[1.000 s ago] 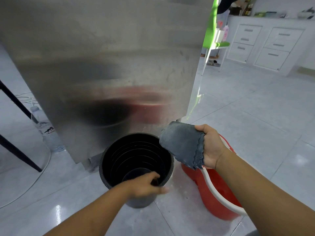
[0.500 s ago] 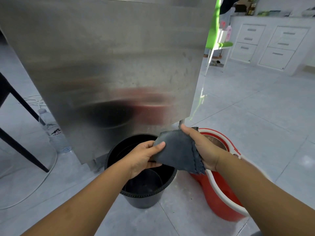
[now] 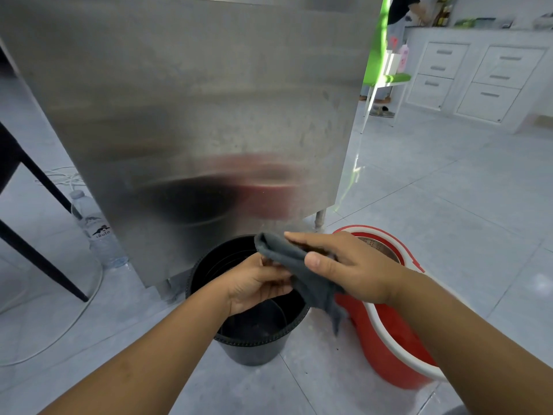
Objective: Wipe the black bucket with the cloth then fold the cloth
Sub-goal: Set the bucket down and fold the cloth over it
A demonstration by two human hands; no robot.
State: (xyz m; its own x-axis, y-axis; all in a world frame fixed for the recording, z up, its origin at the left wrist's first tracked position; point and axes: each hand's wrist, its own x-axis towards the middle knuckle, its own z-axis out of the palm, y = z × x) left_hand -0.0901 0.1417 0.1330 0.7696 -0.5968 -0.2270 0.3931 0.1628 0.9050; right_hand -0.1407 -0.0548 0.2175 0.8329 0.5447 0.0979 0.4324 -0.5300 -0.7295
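Note:
The black bucket [image 3: 254, 348] stands upright on the tiled floor, close in front of me. Above its opening both hands hold a dark grey cloth [image 3: 302, 274]. My right hand [image 3: 347, 265] pinches the cloth between thumb and fingers, palm turned down. Beneath it my left hand [image 3: 257, 283] grips the cloth's lower edge. The cloth is doubled over at its far end, and one corner hangs down past the bucket's right rim. My hands and the cloth hide part of the bucket's inside.
A red and white mop bucket [image 3: 398, 339] sits right beside the black one. A stainless steel cabinet [image 3: 194, 115] rises just behind. A water bottle [image 3: 98, 232], cable and black table legs [image 3: 33, 253] are left. White drawers [image 3: 484, 82] and a person stand far right.
My left hand came up out of the bucket and took hold of the cloth. Both hands have since turned the cloth over, so it now lies doubled, with a corner hanging.

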